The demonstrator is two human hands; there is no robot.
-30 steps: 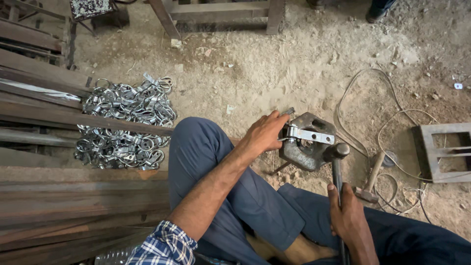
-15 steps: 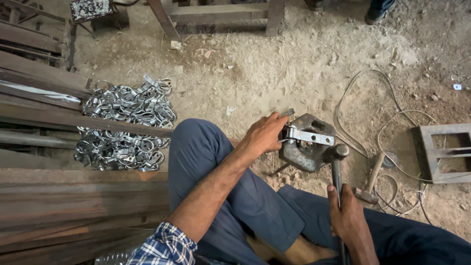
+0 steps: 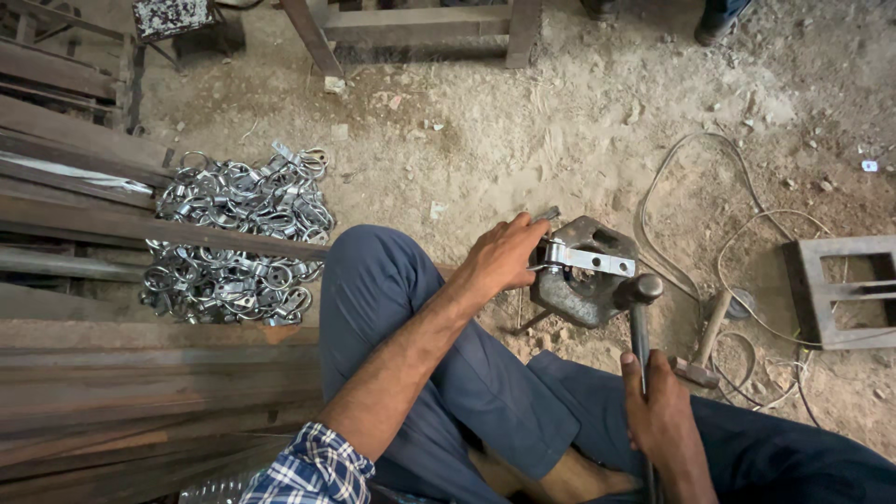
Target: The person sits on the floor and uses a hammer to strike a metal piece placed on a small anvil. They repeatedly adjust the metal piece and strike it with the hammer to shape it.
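Barely shifted since the earlier frames: left hand [image 3: 504,257] still pressed on the shiny metal strip [image 3: 588,259], fingers curled over its near end, holding it flat on the heavy iron block [image 3: 583,280] on the dirt floor [image 3: 523,140]. Right hand [image 3: 658,415] still wrapped tight round the hammer [image 3: 640,313] handle, head resting at the block's right edge, possibly touching the strip. Second hammer [image 3: 705,341] lying just right of it. Pile of shiny metal clamps [image 3: 238,243] well left, among rusty bars [image 3: 112,224].
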